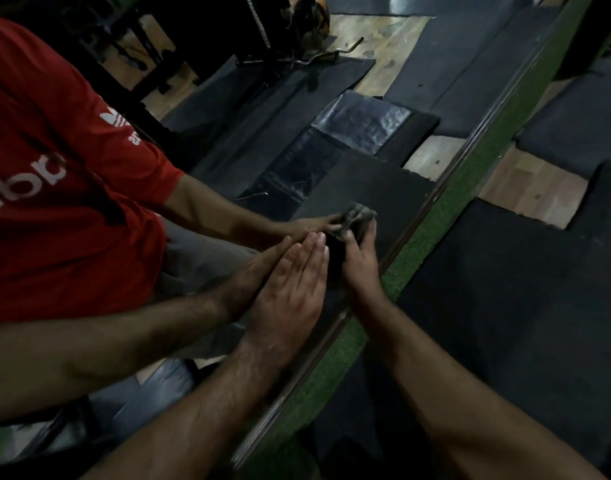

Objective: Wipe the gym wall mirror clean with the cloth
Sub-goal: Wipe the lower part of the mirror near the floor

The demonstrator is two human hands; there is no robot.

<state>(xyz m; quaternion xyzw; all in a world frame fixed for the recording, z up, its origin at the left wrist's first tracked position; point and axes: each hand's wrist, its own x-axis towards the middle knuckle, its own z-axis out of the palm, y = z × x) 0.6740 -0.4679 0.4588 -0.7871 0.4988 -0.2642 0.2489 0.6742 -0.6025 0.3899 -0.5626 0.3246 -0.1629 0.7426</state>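
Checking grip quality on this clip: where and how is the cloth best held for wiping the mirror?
Grip the cloth's bunched near edge from the room side, as the right hand does, so the wad sits between fingers and mirror. The left hand lies flat on the glass.

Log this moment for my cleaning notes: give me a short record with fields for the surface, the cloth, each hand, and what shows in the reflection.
surface: wall mirror, low part near its bottom edge
cloth: grey cloth, bunched, pressed on the glass
right hand: right hand grips the cloth against the mirror
left hand: left hand flat on the glass, fingers straight, beside the right hand
reflection: red shirt, both arms, dark floor mats, a curled bar
floor: green turf strip along the mirror's base
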